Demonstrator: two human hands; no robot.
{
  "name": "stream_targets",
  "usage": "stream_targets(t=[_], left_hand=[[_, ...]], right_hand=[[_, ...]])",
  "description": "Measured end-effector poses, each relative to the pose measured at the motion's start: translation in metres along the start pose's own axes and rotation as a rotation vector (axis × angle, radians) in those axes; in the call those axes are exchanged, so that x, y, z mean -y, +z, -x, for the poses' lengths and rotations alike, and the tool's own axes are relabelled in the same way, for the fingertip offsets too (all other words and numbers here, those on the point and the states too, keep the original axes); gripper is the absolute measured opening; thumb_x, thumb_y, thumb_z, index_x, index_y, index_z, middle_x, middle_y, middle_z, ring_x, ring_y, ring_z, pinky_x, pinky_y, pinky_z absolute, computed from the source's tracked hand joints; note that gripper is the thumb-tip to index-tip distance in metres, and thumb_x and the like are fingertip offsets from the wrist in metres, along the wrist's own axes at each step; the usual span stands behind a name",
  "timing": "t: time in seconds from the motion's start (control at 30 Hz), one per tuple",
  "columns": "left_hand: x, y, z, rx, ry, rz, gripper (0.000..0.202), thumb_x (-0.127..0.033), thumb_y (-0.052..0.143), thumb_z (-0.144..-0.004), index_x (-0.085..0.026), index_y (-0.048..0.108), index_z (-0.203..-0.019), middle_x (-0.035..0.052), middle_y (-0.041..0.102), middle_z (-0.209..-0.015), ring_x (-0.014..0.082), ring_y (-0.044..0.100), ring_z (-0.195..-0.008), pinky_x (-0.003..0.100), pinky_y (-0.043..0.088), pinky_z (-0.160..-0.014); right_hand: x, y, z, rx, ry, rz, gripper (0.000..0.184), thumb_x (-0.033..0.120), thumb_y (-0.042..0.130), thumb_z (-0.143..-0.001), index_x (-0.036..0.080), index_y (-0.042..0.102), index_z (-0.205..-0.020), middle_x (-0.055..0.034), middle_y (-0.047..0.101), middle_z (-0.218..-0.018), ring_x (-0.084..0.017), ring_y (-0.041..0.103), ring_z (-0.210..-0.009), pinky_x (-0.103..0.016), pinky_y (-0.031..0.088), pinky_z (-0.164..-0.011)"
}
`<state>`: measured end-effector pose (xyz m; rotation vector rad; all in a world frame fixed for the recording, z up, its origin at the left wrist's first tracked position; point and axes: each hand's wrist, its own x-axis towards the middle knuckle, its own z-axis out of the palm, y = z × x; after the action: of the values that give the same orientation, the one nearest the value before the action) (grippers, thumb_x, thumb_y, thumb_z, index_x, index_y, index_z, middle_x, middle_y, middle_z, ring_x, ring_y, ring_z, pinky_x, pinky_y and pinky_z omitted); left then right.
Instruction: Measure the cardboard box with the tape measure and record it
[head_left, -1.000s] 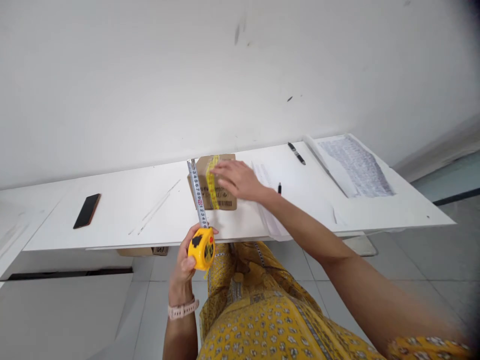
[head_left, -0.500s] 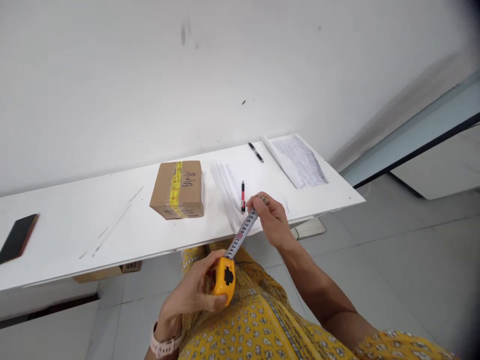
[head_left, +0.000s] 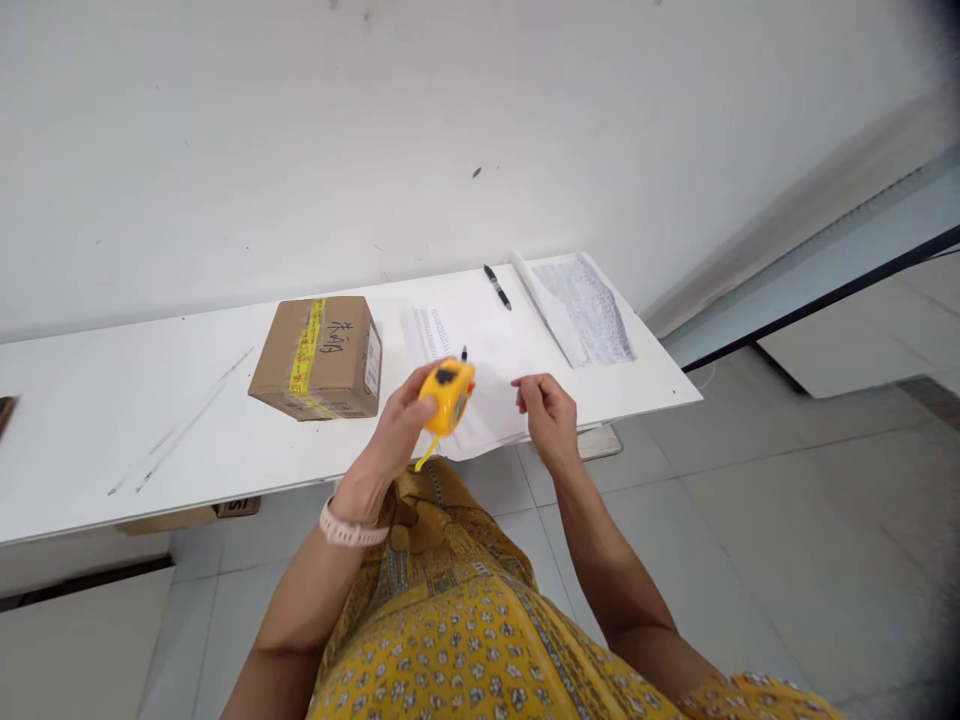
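My left hand (head_left: pixel 397 425) grips a yellow tape measure (head_left: pixel 448 397), held up over the front part of the paper sheets (head_left: pixel 495 370). A yellow strap hangs from its lower end, and no blade shows outside the case. To the right, my right hand (head_left: pixel 551 415) hovers near the table's front edge with its fingers curled in and nothing visible in them. Behind the tape measure a pen (head_left: pixel 464 353) lies on the sheets, mostly hidden. Left of my left hand sits a brown cardboard box (head_left: pixel 349 355) with yellow tape and handwriting on top.
A black pen (head_left: pixel 497 287) and another stack of printed paper (head_left: pixel 585 310) lie at the right end of the narrow white table (head_left: pixel 202 400). The wall (head_left: pixel 300 150) runs along its back. A dark object (head_left: pixel 6 412) shows at the left edge.
The tape measure's blade, pulled out between my hands before, is back in the case. My left hand has raised the tape measure towards the papers; my right hand has let go of the blade end.
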<state>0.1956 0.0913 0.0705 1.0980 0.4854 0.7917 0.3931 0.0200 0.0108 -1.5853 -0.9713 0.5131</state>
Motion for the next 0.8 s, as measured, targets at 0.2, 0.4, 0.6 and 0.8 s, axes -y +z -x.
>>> stream_targets(t=[0.2,0.4,0.6,0.8], left_hand=[[0.029,0.013,-0.053,-0.171,-0.178,0.404,0.043,-0.050,0.064,-0.083,-0.014,0.069,-0.106,0.0115,0.075,-0.104,0.0276,0.070,-0.103,0.030,0.055,-0.077],[0.050,-0.005,-0.009,-0.391,-0.304,0.481,0.041,-0.045,0.061,-0.087,-0.011,0.068,-0.109,0.0133,0.075,-0.102,0.0247,0.073,-0.095,0.030,0.059,-0.077],[0.058,-0.021,0.011,-0.459,-0.320,0.515,0.040,-0.041,0.064,-0.086,-0.011,0.067,-0.112,0.0131,0.075,-0.105,0.0248,0.073,-0.098,0.036,0.059,-0.091],[0.067,-0.026,0.011,-0.467,-0.302,0.525,0.038,-0.040,0.067,-0.084,-0.011,0.069,-0.108,0.0146,0.075,-0.110,0.0284,0.074,-0.102,0.041,0.058,-0.096]], right_hand=[[-0.028,0.032,-0.057,0.185,0.093,0.143,0.029,0.047,0.046,-0.094,0.022,0.062,-0.095,-0.0001,0.063,-0.076,-0.017,0.059,-0.069,-0.029,0.043,-0.067],[-0.015,0.059,-0.066,0.375,0.007,0.585,0.046,0.059,0.049,-0.094,0.023,0.058,-0.123,-0.0040,0.069,-0.079,-0.024,0.064,-0.075,-0.032,0.039,-0.067],[-0.017,0.065,-0.067,0.461,-0.138,0.714,0.029,0.028,0.053,-0.092,0.021,0.063,-0.119,-0.0089,0.073,-0.093,-0.026,0.065,-0.083,-0.033,0.041,-0.071],[-0.027,0.034,-0.077,0.391,0.132,-0.105,0.028,0.026,0.053,-0.085,0.019,0.070,-0.106,-0.0053,0.072,-0.079,-0.022,0.068,-0.075,-0.039,0.053,-0.076]])
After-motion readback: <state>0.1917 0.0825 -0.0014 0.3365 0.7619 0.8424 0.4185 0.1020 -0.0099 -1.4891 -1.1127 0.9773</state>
